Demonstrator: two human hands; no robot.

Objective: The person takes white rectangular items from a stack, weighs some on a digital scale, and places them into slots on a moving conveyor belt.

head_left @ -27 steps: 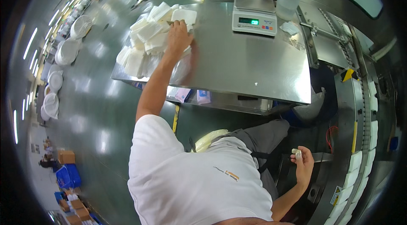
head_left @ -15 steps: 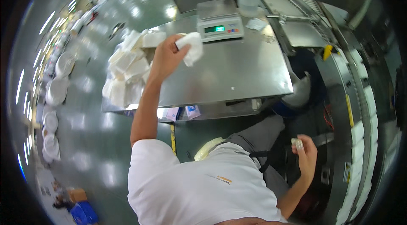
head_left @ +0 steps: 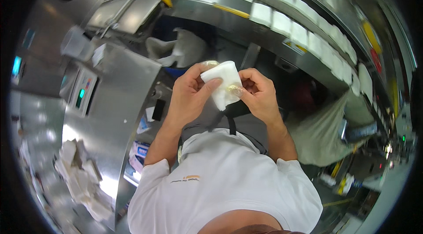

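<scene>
Both hands were on it! My left hand pinched the left side of a folded white wipe, thumb across its face, fingers tucked behind; my right hand gripped the lower right side, its thumb pressing in. Two grips, opposite sides: probably because something so limp would have sagged or fallen open from one.

And there it hung, up in the air in front of my chest, just past the upper right corner of the steel surface. A yellowish, see-through finger cover glinted on my right thumb, likely there to keep bare skin off the white.

Over on the surface, a loose heap of white wipes crowded the lower end, the digital scale sat by the left edge, and a clear plastic beaker stood near the upper left corner.

The wipe itself? Plain white, matte, roughly square, tilted, layers showing softly at the edges, one corner pointing down toward me. Paper or cloth, I couldn't tell.
</scene>
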